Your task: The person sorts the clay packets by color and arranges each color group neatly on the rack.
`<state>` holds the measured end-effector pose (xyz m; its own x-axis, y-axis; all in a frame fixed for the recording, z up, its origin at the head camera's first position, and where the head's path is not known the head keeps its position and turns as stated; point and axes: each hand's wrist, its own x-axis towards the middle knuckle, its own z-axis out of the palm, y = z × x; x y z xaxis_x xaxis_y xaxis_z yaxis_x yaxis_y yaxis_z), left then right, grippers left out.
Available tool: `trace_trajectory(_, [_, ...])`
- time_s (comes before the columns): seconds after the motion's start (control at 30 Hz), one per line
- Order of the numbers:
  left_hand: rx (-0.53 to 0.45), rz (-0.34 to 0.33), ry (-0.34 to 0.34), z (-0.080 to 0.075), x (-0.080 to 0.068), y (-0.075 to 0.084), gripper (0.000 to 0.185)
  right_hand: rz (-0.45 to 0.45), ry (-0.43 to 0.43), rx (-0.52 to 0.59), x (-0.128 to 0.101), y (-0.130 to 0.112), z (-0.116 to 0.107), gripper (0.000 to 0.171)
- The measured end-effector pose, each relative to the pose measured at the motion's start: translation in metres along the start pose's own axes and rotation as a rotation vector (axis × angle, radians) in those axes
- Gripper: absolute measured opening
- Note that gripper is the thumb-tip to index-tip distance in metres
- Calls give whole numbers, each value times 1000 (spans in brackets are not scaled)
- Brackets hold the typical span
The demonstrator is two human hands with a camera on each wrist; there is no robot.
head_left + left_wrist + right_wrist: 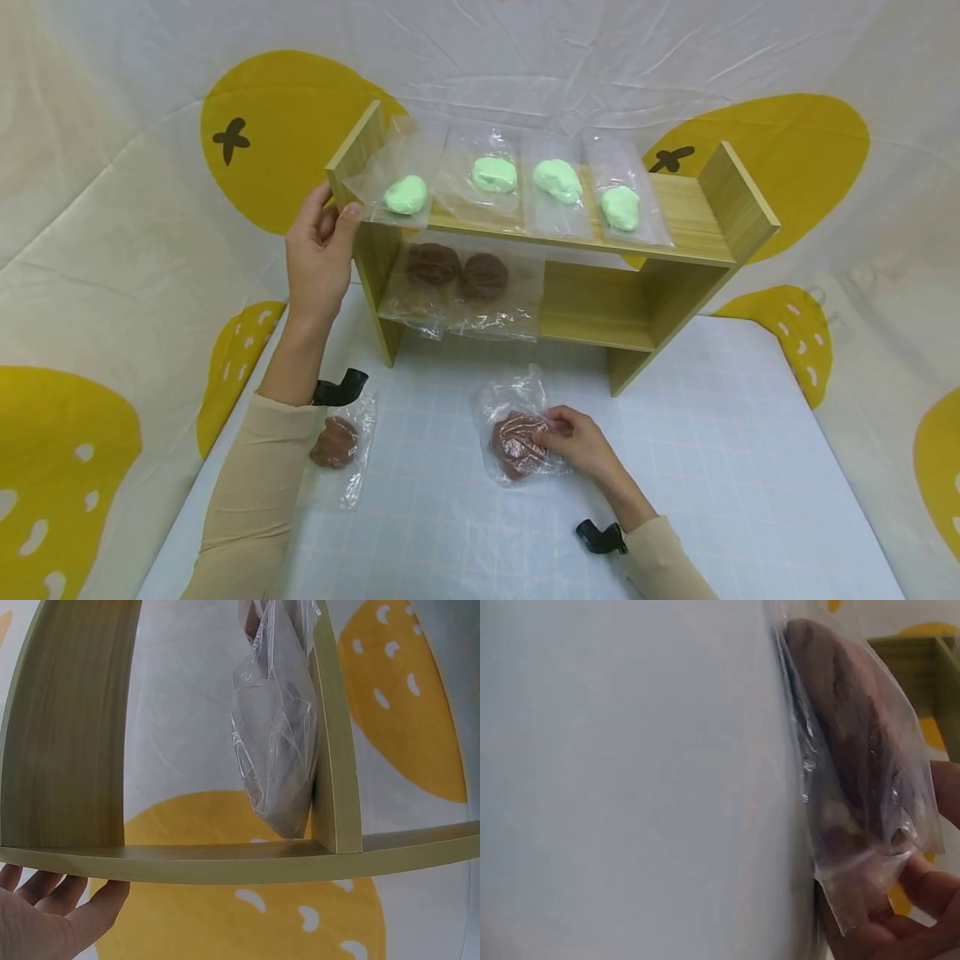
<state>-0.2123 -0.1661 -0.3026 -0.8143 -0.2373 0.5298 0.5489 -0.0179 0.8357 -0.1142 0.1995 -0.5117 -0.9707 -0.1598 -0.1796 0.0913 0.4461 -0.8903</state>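
Evidently steadying the wooden shelf [570,242] with left hand [318,254] open against its side; right hand [577,442], seemingly pinching, on brown bagged dough [516,442] lying on bench [675,467].

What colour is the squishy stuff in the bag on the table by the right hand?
Brown. The bagged lump shows best in the head view.
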Motion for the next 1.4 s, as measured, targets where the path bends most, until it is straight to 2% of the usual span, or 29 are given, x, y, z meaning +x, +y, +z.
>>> trace_trajectory(0.2, [-4, -2, -1, 0, 0, 1, 42, -9, -43, 104, -2, 4, -1, 39])
trace_trajectory(0.6, [-9, -7, -5, -1, 1, -3, 42, -35, -278, 386, -6, 15, -11, 51])
trace_trajectory(0.73, [-3, 2, -5, 1, -1, 2, 41, -58, -329, 394, -10, 14, -13, 45])
trace_trajectory(0.87, [6, 21, -8, 6, -6, 17, 38, -95, -363, 388, -12, 13, -14, 37])
trace_trajectory(1.03, [-15, 14, -10, 9, -9, 25, 39, -103, -388, 426, -13, 12, -15, 36])
trace_trajectory(1.27, [6, 9, -8, 2, -2, 7, 40, -136, -447, 515, -16, 7, -16, 34])
trace_trajectory(1.4, [5, 7, -8, 0, 0, 0, 41, -167, -474, 527, -20, 0, -20, 30])
